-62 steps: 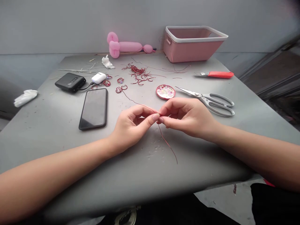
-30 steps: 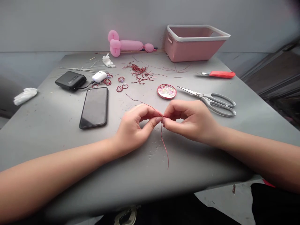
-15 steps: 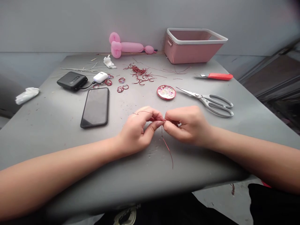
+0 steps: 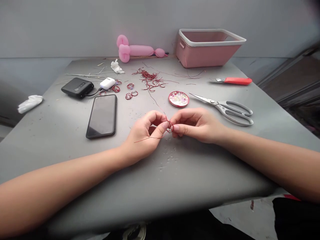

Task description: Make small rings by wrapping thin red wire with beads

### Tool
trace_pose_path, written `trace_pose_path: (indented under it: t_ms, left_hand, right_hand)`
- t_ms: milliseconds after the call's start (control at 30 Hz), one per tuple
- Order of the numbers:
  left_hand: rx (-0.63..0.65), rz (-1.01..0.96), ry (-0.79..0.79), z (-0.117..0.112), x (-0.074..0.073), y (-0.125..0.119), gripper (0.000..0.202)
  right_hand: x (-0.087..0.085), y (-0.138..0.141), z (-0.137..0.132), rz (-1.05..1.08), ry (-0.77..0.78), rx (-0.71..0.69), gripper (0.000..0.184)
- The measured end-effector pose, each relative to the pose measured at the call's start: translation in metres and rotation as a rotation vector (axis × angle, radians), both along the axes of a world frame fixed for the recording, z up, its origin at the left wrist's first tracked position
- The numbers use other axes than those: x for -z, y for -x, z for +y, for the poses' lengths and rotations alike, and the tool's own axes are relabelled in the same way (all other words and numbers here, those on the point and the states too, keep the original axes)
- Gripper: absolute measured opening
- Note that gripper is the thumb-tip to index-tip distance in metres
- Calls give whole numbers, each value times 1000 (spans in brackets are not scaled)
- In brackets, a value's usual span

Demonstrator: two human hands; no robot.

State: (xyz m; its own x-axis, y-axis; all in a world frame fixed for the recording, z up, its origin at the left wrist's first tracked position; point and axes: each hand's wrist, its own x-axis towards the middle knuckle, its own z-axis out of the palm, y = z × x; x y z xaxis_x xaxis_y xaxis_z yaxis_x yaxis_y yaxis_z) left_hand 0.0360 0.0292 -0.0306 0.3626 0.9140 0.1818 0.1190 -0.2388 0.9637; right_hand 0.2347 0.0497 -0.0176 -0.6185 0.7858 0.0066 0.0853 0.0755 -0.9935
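My left hand (image 4: 146, 133) and my right hand (image 4: 197, 124) meet fingertip to fingertip over the middle of the grey table (image 4: 62, 166). Both pinch a thin red wire (image 4: 170, 126), which forms a small loop between the thumbs. One end of the wire runs back across the table toward the far pile; the other end lies leftward under my left palm. A small round pink dish of pale beads (image 4: 178, 98) sits just beyond my right hand.
A black phone (image 4: 102, 115), power bank (image 4: 77, 87) and white earbud case (image 4: 107, 83) lie left. Small red wire rings (image 4: 130, 95) and a tangle of red wire (image 4: 149, 78) sit further back. Scissors (image 4: 225, 108), a red-handled knife (image 4: 235, 80), a pink bin (image 4: 210, 46) and pink balloon (image 4: 137, 50) stand right and rear.
The free wire end that hung toward me has swung left under my left hand. The wire now curls into a loop at my fingertips, and its far end stretches back.
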Motion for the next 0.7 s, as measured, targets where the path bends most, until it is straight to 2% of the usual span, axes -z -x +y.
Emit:
trace_pose_path:
  t_ms: [167, 367, 433, 500, 633, 700]
  left_hand:
    - [124, -59, 63, 0, -2, 0, 18]
    - [243, -173, 308, -1, -7, 0, 21]
    - [276, -203, 375, -2, -7, 0, 20]
    - [306, -190, 424, -2, -8, 0, 22]
    - [270, -123, 433, -2, -14, -2, 26]
    - [251, -116, 398, -1, -16, -3, 26]
  right_hand:
    - [-5, 3, -3, -59, -38, 79, 18]
    - [-12, 3, -7, -159, -120, 123, 8]
    - [-13, 2, -8, -211, -204, 141, 7]
    - [-14, 0, -7, -267, -430, 161, 7]
    - [-11, -3, -7, -388, -1040, 254, 12]
    - [-9, -5, -6, -444, -1206, 290, 13]
